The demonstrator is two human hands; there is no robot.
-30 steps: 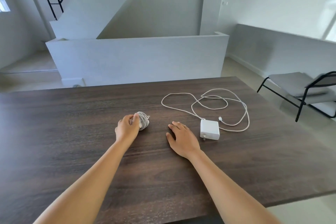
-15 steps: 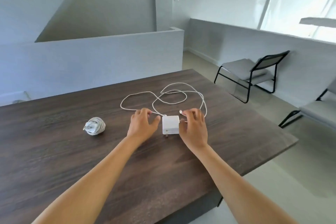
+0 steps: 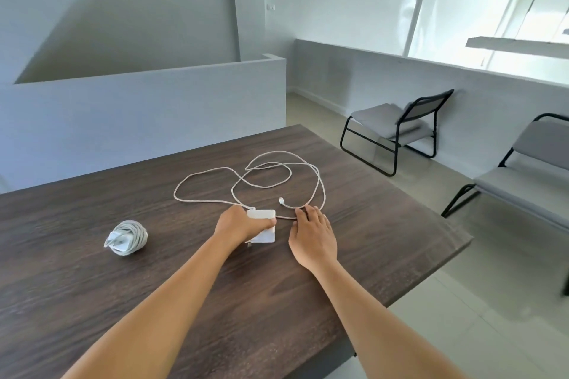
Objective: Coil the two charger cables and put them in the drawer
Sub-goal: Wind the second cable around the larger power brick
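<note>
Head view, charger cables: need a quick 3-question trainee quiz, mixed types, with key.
1. True or false: the loose cable is already coiled.
2. Which hand has its grip on the white power adapter? A) left hand B) right hand C) neither
3. Fill in: the coiled charger bundle lies on the dark wooden ____, to the person's left.

Key: 1 false, it lies spread in open loops. 2 A, its thumb and fingers wrap the adapter; the right hand rests with straight fingers by the cable. 3 table.
</note>
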